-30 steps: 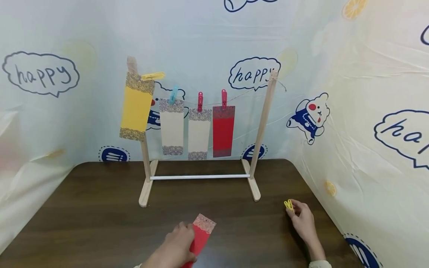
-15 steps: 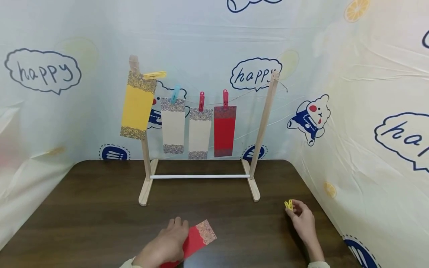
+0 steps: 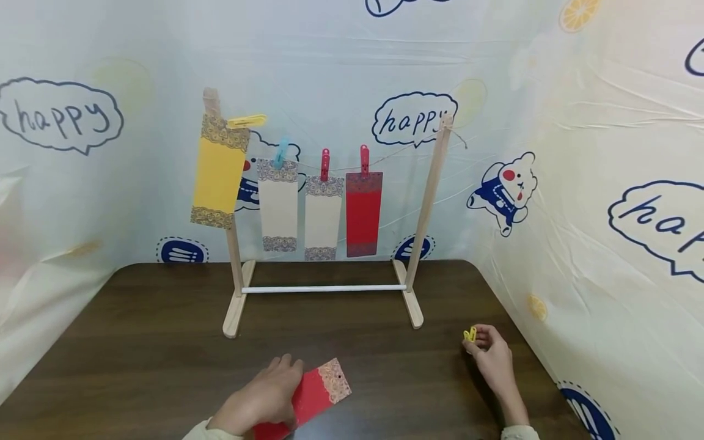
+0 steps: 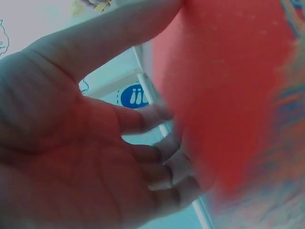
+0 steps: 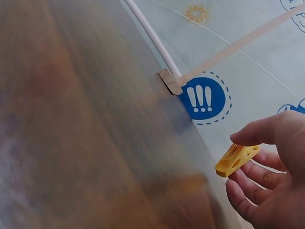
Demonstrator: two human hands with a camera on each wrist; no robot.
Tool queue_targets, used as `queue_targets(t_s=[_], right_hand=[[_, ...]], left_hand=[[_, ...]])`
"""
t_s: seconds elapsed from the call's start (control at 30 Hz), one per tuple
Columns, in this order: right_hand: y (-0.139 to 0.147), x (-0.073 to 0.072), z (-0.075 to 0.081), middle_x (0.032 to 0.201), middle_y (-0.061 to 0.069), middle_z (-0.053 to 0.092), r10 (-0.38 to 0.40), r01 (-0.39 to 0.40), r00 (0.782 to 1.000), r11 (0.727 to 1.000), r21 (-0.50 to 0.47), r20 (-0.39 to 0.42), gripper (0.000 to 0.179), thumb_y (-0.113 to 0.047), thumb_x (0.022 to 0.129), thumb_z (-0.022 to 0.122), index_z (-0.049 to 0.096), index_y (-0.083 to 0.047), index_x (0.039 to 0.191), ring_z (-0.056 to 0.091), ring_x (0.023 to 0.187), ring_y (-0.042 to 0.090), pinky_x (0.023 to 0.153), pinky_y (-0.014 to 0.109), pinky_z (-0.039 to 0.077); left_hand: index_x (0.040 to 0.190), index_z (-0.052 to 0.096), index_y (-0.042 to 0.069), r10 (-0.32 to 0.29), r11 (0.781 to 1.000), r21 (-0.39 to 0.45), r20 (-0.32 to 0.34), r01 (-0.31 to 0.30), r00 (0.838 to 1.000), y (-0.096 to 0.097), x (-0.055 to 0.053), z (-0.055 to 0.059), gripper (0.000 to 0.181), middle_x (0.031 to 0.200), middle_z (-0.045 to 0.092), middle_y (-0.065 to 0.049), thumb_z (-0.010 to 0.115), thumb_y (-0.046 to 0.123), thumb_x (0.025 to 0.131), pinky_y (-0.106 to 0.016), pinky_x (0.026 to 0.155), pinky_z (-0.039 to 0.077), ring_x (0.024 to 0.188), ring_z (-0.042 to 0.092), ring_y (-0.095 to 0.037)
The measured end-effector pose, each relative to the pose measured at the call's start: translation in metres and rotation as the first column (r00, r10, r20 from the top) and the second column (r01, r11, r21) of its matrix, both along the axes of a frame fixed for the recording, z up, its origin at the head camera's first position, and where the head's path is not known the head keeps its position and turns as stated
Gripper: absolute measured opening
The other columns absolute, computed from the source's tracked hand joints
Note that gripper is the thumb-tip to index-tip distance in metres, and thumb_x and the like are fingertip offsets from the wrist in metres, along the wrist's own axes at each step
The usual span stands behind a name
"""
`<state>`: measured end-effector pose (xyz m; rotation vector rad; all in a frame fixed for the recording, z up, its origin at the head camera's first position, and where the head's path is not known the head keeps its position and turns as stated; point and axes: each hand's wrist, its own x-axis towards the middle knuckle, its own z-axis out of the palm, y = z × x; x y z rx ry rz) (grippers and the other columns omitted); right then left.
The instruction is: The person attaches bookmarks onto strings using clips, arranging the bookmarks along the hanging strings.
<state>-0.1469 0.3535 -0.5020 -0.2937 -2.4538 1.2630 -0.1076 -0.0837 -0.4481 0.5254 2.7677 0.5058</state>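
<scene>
My left hand (image 3: pixel 269 391) holds a red card (image 3: pixel 313 394) with a lace-patterned end, low over the near part of the table. In the left wrist view the card (image 4: pixel 224 95) lies between the thumb and the curved fingers. At the right of the table my right hand (image 3: pixel 495 360) pinches a yellow clothespin (image 3: pixel 470 334) between thumb and fingers; the right wrist view shows this clothespin (image 5: pixel 237 159) up close. Beyond both hands stands a wooden rack (image 3: pixel 431 201) with a string. Clipped along it hang a yellow card (image 3: pixel 220 174), two white cards (image 3: pixel 278 208) and a red card (image 3: pixel 363 214).
A blue clothespin (image 3: pixel 282 153), two red clothespins (image 3: pixel 365 160) and a yellow peg (image 3: pixel 247 121) grip the hanging cards. The rack's feet (image 3: pixel 234 316) stand on the dark wooden table (image 3: pixel 137 342). A printed curtain (image 3: pixel 308 61) closes off the back and sides.
My left hand has moved left and turned the red card from steep to more level, its patterned end pointing right. The right hand stays nearly still with the clothespin.
</scene>
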Motion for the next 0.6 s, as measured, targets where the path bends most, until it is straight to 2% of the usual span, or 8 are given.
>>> queue_targets(t_s=[0.1,0.2,0.27,0.37,0.43,0.53,0.6], right_hand=[[0.001,0.001,0.001,0.104,0.016,0.067,0.023,-0.023,0.999,1.000,0.015,-0.026,0.052,-0.004,0.089,0.072,0.051,-0.009,0.136,0.061,0.084,0.006,0.067,0.019,0.051],[0.001,0.001,0.002,0.101,0.013,0.067,0.041,-0.037,0.997,0.998,0.055,-0.061,0.059,-0.004,0.093,0.069,0.046,-0.016,0.146,0.062,0.085,0.007,0.069,0.020,0.050],[0.001,0.001,0.002,0.098,0.011,0.068,0.044,-0.038,0.996,0.996,0.080,-0.077,0.050,-0.006,0.094,0.068,0.053,-0.015,0.141,0.063,0.084,0.008,0.069,0.020,0.049],[0.000,0.001,0.002,0.091,0.007,0.070,0.035,-0.027,0.996,0.995,0.092,-0.088,0.027,-0.010,0.095,0.068,0.068,-0.011,0.122,0.063,0.079,0.008,0.067,0.020,0.047],[0.000,0.001,0.001,0.089,0.007,0.072,0.022,-0.015,0.996,0.996,0.086,-0.085,0.015,-0.015,0.096,0.067,0.073,-0.009,0.109,0.062,0.077,0.008,0.066,0.018,0.045],[-0.001,0.003,0.002,0.090,0.008,0.073,0.003,0.002,0.997,0.998,0.066,-0.081,0.016,-0.021,0.097,0.067,0.074,-0.008,0.101,0.062,0.075,0.008,0.066,0.016,0.044],[-0.001,0.004,0.002,0.089,0.008,0.073,-0.008,0.012,0.997,0.998,0.059,-0.081,0.018,-0.024,0.097,0.068,0.075,-0.007,0.099,0.062,0.074,0.008,0.066,0.016,0.044]], left_hand=[[0.123,0.058,-0.005,-0.042,0.998,0.048,0.002,0.041,0.999,-0.002,-0.003,0.000,0.070,0.107,0.060,-0.015,0.090,0.007,0.062,-0.051,0.083,0.051,0.095,0.057,-0.030],[0.125,0.058,-0.005,-0.077,0.991,0.115,0.037,0.073,0.996,-0.005,-0.006,0.003,0.059,0.097,0.063,-0.008,0.081,0.002,0.071,-0.043,0.074,0.052,0.083,0.056,-0.021],[0.121,0.060,-0.002,-0.109,0.981,0.165,0.049,0.099,0.993,-0.008,-0.007,0.006,0.048,0.088,0.061,-0.002,0.077,0.002,0.076,-0.038,0.068,0.051,0.077,0.054,-0.016],[0.111,0.062,0.006,-0.156,0.955,0.265,0.068,0.133,0.985,-0.011,-0.008,0.012,0.030,0.084,0.059,0.005,0.074,0.005,0.084,-0.032,0.065,0.049,0.075,0.053,-0.012],[0.104,0.061,0.013,-0.179,0.936,0.319,0.065,0.149,0.982,-0.012,-0.009,0.016,0.021,0.083,0.058,0.008,0.073,0.008,0.088,-0.029,0.063,0.048,0.074,0.053,-0.011],[0.104,0.059,0.018,-0.173,0.918,0.370,0.049,0.143,0.984,-0.012,-0.009,0.020,0.020,0.088,0.061,0.009,0.072,0.012,0.090,-0.028,0.063,0.048,0.080,0.053,-0.013],[0.105,0.060,0.019,-0.160,0.911,0.387,0.016,0.141,0.987,-0.012,-0.009,0.022,0.020,0.091,0.063,0.009,0.072,0.013,0.090,-0.029,0.064,0.049,0.086,0.053,-0.016]])
